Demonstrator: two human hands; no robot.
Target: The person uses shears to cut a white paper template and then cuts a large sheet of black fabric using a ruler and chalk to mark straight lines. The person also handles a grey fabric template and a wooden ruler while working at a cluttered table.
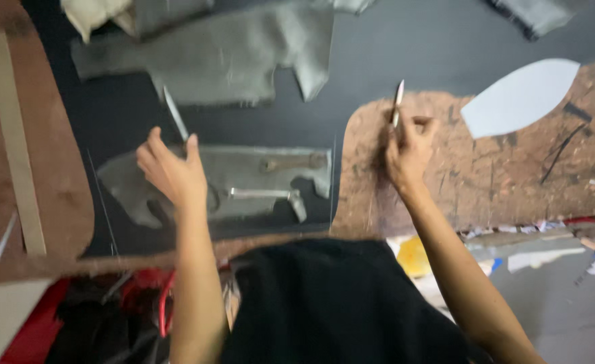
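Grey-green leather pieces on a dark cutting mat, both hands up over them. Left hand (170, 172) raised above the lower grey cut piece (243, 180), fingers loosely curled, thumb and forefinger pinching a thin light blade or strip (175, 113) that sticks up and away at a tilt; blurred, so can't tell exactly what tool it is. Right hand (408, 152) closed around a slim pen-like tool (397, 102), tip end pointing up, hand hovering over the brown worn cork-like board (486, 175); can't tell if it touches the board.

Lower grey piece lies flat on the dark mat (378, 61), just under and right of the left hand, with two metal tools resting on it: a wrench-like one (296, 162) and a lighter bar-shaped one (267, 195). Larger grey piece (230, 57) lies above, well apart from the hands. Pale leaf-shaped paper pattern (520, 98) on the board's upper right. Brown board with a tan strip (15, 135) at far left. Black-clothed torso bottom centre, red item (152, 283) lower left.
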